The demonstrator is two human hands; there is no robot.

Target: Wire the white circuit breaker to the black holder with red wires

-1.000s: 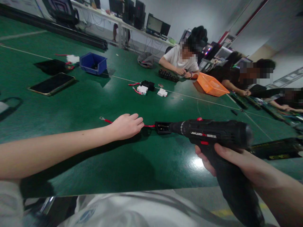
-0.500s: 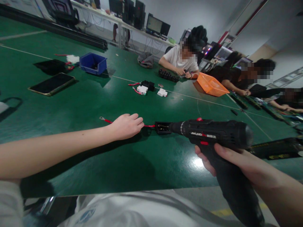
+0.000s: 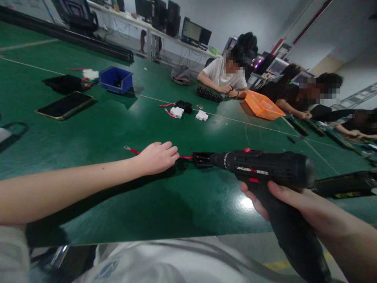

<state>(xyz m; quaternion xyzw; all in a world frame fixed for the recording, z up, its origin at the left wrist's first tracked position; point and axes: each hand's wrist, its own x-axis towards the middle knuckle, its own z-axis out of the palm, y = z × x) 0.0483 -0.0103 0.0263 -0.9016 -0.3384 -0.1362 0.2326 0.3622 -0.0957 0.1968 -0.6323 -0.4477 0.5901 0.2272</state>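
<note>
My left hand (image 3: 160,158) is closed around a red cable (image 3: 185,157), whose metal ring terminal (image 3: 127,147) sticks out on the wrist side. The cable's other end runs into a small black housing (image 3: 203,165) on the green table. My right hand (image 3: 294,200) grips a black cordless drill (image 3: 268,169) by its handle, a red button showing near the fingers. The drill lies level, pointing left, with its chuck at the right end of the housing. The bit's tip inside the housing is too small to make out clearly.
Across the green table (image 3: 141,208) lie a phone (image 3: 64,105), a blue bin (image 3: 116,80), a black tray (image 3: 61,83) and white breakers (image 3: 177,112) with red leads. An orange basket (image 3: 263,105) stands farther back. Co-workers sit beyond. A dark bar-shaped part (image 3: 344,184) lies right of the drill.
Almost nothing differs. The drill's rear has dipped very slightly, while my left hand, the cable and the housing stay in place. The co-worker's hands across the table have shifted a little.
</note>
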